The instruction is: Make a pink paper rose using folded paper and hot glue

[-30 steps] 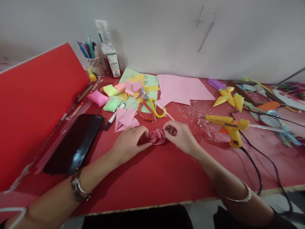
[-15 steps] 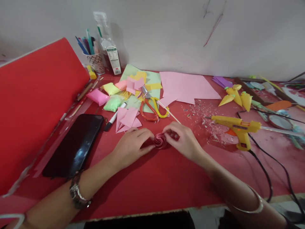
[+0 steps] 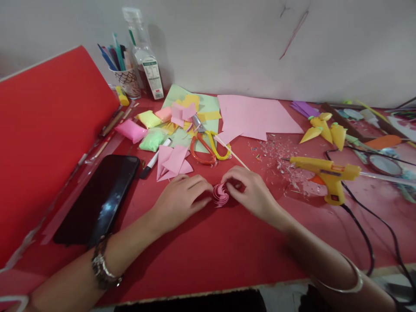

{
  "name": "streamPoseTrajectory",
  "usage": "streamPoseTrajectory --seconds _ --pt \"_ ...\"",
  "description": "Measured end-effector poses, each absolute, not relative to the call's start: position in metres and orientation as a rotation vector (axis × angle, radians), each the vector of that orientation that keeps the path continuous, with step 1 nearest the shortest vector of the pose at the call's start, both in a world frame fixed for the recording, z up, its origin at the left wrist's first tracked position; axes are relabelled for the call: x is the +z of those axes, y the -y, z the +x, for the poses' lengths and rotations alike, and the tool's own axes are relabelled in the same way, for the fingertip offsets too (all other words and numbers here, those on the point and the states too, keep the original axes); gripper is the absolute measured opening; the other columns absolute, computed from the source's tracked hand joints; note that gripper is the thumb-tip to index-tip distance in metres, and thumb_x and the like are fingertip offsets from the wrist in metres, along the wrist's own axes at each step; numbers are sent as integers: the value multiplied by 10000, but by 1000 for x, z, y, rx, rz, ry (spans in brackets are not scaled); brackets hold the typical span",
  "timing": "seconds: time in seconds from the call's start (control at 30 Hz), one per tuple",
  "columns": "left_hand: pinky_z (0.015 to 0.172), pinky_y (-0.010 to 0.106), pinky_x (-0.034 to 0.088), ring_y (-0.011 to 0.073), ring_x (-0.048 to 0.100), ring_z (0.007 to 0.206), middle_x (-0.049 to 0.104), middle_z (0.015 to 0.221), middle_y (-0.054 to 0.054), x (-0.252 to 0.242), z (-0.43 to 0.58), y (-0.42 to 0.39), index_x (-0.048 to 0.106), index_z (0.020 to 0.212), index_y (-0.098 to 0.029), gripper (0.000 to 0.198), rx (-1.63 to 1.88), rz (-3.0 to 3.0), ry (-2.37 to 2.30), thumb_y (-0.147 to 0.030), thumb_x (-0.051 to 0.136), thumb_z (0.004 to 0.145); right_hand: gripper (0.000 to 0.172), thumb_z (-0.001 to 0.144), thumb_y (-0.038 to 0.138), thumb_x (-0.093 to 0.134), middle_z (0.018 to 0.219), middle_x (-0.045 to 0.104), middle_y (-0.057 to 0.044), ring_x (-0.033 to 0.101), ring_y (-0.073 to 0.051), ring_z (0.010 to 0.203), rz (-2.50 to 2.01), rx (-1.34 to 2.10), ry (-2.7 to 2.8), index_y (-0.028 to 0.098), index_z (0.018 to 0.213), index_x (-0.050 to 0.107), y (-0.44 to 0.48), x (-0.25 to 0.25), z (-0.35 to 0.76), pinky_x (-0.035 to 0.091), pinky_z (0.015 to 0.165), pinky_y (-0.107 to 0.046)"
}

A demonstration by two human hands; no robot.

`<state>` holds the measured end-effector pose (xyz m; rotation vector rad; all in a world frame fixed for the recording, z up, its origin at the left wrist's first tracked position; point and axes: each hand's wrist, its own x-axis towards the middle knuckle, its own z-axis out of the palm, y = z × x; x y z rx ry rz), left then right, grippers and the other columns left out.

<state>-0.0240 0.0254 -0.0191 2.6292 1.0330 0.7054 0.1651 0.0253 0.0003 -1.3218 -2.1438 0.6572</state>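
Note:
A small pink paper spiral (image 3: 221, 196), its layers curled around a centre, sits between my two hands just above or on the red table. My left hand (image 3: 183, 197) pinches its left edge between thumb and fingers. On the opposite side, the thumb and bent fingers of my right hand (image 3: 245, 188) grip the upper right edge. A thin pale stick (image 3: 232, 152) lies behind my right hand, its near end at the knuckles. Scissors (image 3: 209, 147) with orange and yellow handles rest beyond, and folded pink paper pieces (image 3: 175, 162) lie beside my left hand.
A black phone (image 3: 97, 199) and a marker (image 3: 156, 159) lie to the left. On the right is a yellow glue gun (image 3: 328, 171) with a black cable, near paper shavings (image 3: 279, 156). Pink sheets (image 3: 256, 115), clay packets (image 3: 131, 131) and a bottle (image 3: 149, 65) stand or lie at the back.
The spiral has tilted and its layers look looser, with strips spreading toward the lower edge. Both hands stay around it; the view has shifted slightly.

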Motion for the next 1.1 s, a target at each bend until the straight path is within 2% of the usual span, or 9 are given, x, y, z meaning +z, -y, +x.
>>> streamPoseTrajectory --seconds 0.33,0.93,1.1 --pt "649 252 332 90 550 652 634 758 -38 -12 -25 -21 582 851 -222 259 872 2759 -955 -261 331 901 151 714 50 455 700 548 3 500 -100 643 -1285 619 2155 182 710 527 -25 1 164 383 589 -214" --pt "626 256 316 100 507 598 626 719 -32 -7 -27 -23 592 799 -209 304 800 3046 -981 -163 307 895 156 698 44 456 702 529 4 488 -93 617 -1276 632 2065 184 708 525 -28 0 166 389 558 -206" --pt "623 255 324 101 532 612 631 705 -12 0 -32 -24 598 785 -195 362 854 3130 -941 -131 259 895 158 692 45 461 739 510 -11 500 -119 689 -1355 506 1875 191 690 522 -32 0 171 406 620 -238"
